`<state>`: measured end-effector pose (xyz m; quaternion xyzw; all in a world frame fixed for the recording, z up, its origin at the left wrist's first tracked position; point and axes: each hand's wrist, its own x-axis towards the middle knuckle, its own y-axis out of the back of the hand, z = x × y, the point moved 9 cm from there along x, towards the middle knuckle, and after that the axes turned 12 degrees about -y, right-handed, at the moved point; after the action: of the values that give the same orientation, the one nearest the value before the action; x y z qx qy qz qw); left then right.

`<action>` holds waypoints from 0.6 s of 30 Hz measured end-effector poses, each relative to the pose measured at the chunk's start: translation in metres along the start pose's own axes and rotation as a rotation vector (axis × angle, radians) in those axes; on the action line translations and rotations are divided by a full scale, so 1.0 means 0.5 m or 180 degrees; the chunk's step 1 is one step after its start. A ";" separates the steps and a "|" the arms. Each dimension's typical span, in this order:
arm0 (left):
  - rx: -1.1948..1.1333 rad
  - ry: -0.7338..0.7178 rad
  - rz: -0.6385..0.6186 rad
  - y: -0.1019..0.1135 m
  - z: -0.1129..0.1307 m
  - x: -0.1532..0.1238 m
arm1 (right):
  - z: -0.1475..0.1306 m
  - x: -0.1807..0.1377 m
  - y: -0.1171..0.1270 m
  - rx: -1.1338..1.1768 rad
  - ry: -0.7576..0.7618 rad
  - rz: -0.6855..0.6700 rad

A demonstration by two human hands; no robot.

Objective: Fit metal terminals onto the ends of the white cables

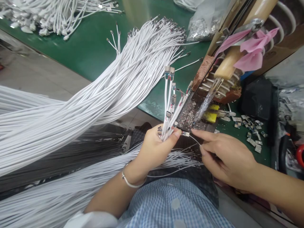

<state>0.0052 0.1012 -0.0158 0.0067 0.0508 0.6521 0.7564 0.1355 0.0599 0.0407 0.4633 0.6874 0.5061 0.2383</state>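
Note:
My left hand (154, 145) is closed around a small bunch of white cables (166, 101), their metal connectors fanned upward. One more metal connector (185, 134) sticks out to the right past my left thumb. A thin silvery wire (195, 139), which looks like solder, runs from beside that connector to my right hand (228, 156). There the thumb and a finger pinch it, while the index finger stretches toward the connector. Just above, the tip of a wooden-handled soldering iron (226, 68) points down, with pink cloth tied to the iron.
A large bundle of white cables (114, 82) spans the green table (78, 50), and another bundle (95, 177) lies near my lap. Loose metal connectors (254, 129) lie at right, near a yellow sponge (212, 114). Solder crumbs (190, 114) litter the dark board under the iron.

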 end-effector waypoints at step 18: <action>0.0078 -0.0072 -0.0423 -0.014 0.000 0.001 | -0.014 0.000 0.011 0.0405 0.0285 0.0239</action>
<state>0.0120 0.1006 -0.0161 0.0199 0.0506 0.5996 0.7984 0.1322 0.0568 0.0483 0.4799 0.7102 0.4902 0.1582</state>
